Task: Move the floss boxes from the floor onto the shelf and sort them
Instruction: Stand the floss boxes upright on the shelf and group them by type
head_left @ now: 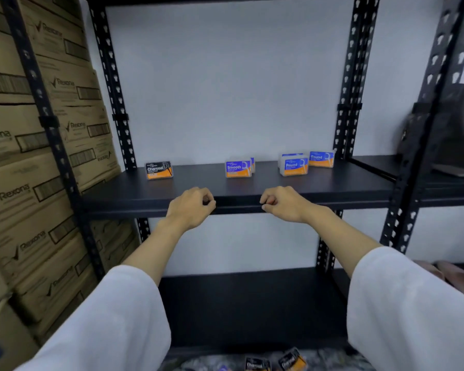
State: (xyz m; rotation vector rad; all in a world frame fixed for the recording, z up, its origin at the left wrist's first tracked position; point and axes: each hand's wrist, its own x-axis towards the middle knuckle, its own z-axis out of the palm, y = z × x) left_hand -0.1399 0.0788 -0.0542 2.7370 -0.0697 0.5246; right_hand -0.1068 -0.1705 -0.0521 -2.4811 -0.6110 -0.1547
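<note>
On the black shelf board (198, 187) stand floss boxes: a black Charcoal box (159, 170) at the left, two blue Smooth boxes (239, 168) one behind the other in the middle, and blue Round boxes (295, 164) with another Round box (321, 158) at the right. Down on the floor lie two more Charcoal boxes (291, 360) at the bottom edge. My left hand (190, 207) and my right hand (283, 203) hover at the shelf's front edge, fingers curled, holding nothing.
Stacked brown Rexona cartons (24, 170) fill the rack to the left. Black perforated uprights (348, 84) frame the bay. A lower black shelf (252, 303) sits below. A dark bag (450, 135) rests on the neighbouring shelf at the right.
</note>
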